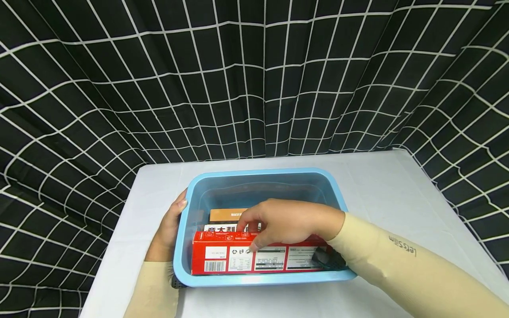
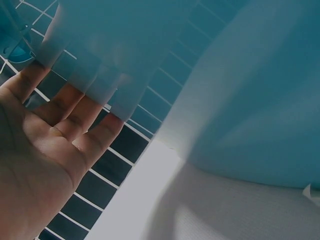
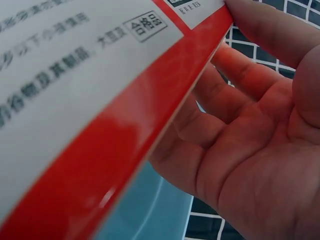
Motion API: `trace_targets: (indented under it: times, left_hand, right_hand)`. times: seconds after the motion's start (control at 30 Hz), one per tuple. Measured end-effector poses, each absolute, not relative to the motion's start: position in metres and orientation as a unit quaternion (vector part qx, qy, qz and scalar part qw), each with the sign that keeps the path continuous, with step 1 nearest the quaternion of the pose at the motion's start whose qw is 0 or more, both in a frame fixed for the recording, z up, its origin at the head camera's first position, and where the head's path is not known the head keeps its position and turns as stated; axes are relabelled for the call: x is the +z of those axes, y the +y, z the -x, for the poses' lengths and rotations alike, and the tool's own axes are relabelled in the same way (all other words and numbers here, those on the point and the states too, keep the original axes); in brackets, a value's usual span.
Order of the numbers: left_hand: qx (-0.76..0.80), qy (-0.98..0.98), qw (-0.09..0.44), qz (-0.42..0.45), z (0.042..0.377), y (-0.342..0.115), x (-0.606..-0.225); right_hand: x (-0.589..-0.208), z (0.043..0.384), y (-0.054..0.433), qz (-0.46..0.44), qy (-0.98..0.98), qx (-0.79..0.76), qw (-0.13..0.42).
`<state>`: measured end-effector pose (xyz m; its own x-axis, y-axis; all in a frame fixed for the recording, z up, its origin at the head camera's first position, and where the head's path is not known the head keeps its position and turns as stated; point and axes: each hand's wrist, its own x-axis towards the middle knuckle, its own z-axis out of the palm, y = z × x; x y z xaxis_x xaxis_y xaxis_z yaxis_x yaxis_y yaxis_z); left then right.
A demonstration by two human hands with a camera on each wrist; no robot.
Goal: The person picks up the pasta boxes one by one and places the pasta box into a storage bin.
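A light-blue plastic bin (image 1: 258, 279) sits on the white tabletop. My left hand (image 1: 170, 227) holds the bin at its left side, thumb at the rim; in the left wrist view its fingertips meet the bluish plastic. My right hand (image 1: 284, 221) reaches down into the bin and grips a long red box (image 1: 216, 240) by its top edge. The thumb is on the printed near face and the fingers are behind. The red box stands along the bin's near wall. Directly behind it are a white box (image 1: 220, 228) with large dark characters and an orange-brown box (image 1: 226, 215).
The white table (image 1: 381, 190) extends on both sides of the bin. Dark curtains (image 1: 254, 88) with a white grid surround its back and sides. A small black device (image 1: 328, 258) is at my right wrist, overlapping the red box's right end.
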<state>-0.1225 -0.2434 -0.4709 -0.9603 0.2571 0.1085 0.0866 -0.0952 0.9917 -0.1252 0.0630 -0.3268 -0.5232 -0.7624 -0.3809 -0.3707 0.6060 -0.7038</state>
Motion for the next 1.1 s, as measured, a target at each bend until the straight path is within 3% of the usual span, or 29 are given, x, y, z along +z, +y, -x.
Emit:
trace_targets:
  times: [1.1]
  left_hand:
    - [0.731,0.666,0.061,-0.136,0.1229,-0.2443,-0.4718]
  right_hand:
    - [-0.3328,0.1259,0.0568,0.35,0.837,-0.29,0.305]
